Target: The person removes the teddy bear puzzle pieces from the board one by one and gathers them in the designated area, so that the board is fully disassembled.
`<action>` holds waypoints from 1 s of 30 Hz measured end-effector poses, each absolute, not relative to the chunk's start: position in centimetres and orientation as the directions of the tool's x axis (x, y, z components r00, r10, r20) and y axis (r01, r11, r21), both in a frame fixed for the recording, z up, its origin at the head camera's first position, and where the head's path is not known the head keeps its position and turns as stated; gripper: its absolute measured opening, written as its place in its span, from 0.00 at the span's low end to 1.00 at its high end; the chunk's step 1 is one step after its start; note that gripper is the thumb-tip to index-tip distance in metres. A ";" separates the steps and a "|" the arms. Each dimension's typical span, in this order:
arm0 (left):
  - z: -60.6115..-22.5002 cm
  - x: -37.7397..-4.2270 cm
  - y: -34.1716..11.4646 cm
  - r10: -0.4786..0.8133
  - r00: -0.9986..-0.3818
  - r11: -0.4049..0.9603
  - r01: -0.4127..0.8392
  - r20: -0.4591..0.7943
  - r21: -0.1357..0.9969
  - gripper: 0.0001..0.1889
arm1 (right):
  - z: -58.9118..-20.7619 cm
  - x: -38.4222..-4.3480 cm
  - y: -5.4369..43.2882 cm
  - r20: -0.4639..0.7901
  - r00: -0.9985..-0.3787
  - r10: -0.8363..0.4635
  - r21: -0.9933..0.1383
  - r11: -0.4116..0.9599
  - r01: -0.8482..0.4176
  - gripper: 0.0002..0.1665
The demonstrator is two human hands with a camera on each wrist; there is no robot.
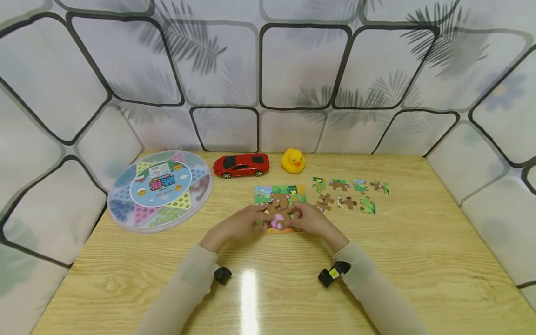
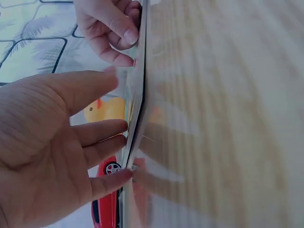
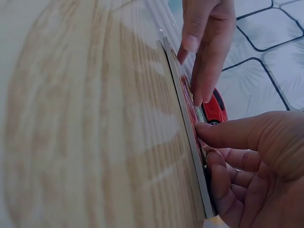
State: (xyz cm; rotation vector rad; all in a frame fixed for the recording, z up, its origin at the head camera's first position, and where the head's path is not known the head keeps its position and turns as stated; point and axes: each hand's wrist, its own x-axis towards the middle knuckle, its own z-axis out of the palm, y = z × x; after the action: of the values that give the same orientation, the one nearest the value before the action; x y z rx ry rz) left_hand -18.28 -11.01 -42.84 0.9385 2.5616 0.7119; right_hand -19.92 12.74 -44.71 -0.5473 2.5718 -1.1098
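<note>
A jigsaw puzzle board (image 1: pixel 272 190) with a brown bear picture lies flat on the table, and both hands are over its near part. My left hand (image 1: pixel 240 224) rests its fairly straight fingertips on the board's left side, as the left wrist view (image 2: pixel 52 147) also shows. From the right, my right hand (image 1: pixel 314 219) has its thumb and curled index finger together low over the board. Between them the right wrist view shows a small brownish puzzle piece (image 3: pixel 207 149), mostly hidden by the fingers. Loose puzzle pieces (image 1: pixel 339 185) lie right of the board.
Behind the board stand a red toy car (image 1: pixel 242 165) and a yellow rubber duck (image 1: pixel 293 161). A round Chinese checkers set (image 1: pixel 198 204) lies at the left. Patterned cloth walls (image 1: pixel 293 130) border the wooden table (image 1: pixel 284 298) at the back and sides.
</note>
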 end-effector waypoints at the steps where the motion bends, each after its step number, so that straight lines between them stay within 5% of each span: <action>1: -42.8 -18.4 -11.0 0.660 -0.743 0.655 0.500 -0.107 0.567 0.23 | -44.7 -19.9 12.8 -0.111 -0.887 -0.449 -0.743 0.630 -0.226 0.14; 9: -43.0 -18.9 -10.6 0.459 -0.852 0.829 0.307 -0.254 0.468 0.37 | -44.6 -19.9 12.6 -0.139 -0.895 -0.424 -0.753 0.632 -0.183 0.14; 16: -43.0 -19.4 -10.3 0.380 -0.830 0.899 0.227 -0.409 0.375 0.44 | -44.4 -19.9 12.6 -0.145 -0.898 -0.415 -0.753 0.635 -0.172 0.14; 30: -43.2 -19.6 -10.3 0.365 -0.810 0.911 0.209 -0.458 0.357 0.45 | -44.4 -19.7 12.5 -0.152 -0.902 -0.405 -0.730 0.661 -0.174 0.12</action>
State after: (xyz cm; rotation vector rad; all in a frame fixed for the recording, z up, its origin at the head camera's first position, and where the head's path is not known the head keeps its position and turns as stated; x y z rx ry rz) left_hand -19.63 -10.30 -43.21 0.4120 2.5366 0.3949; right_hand -19.71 12.48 -44.43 -0.4619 2.5776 -1.0877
